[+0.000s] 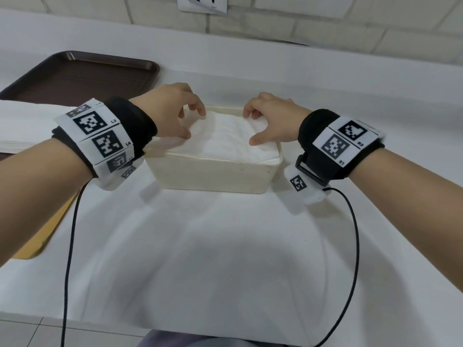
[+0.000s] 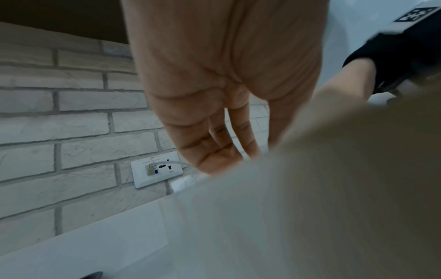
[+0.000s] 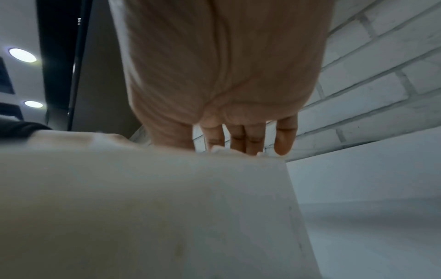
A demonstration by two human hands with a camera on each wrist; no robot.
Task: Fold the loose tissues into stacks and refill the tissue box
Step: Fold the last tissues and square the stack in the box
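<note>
White table carries everything. Brown tray lies at far left, near the brick wall. A flat pile of loose tissues sits in front of the tray, partly hidden by the left forearm. A tan board shows at the left table edge.

Cream tissue box stands at table centre, open on top. A stack of folded tissues fills it up to the rim, top sheet slightly wrinkled.

Left hand is over the left end of the stack: fingers curled, tips on the far edge of the top tissue, thumb down on the near part. Cannot tell if the sheet is pinched or only pressed.

Right hand mirrors it at the right end: fingers bent down onto the tissue edge, thumb on the near corner. Real grip or not: unclear.

Wall socket sits just above the table.
</note>
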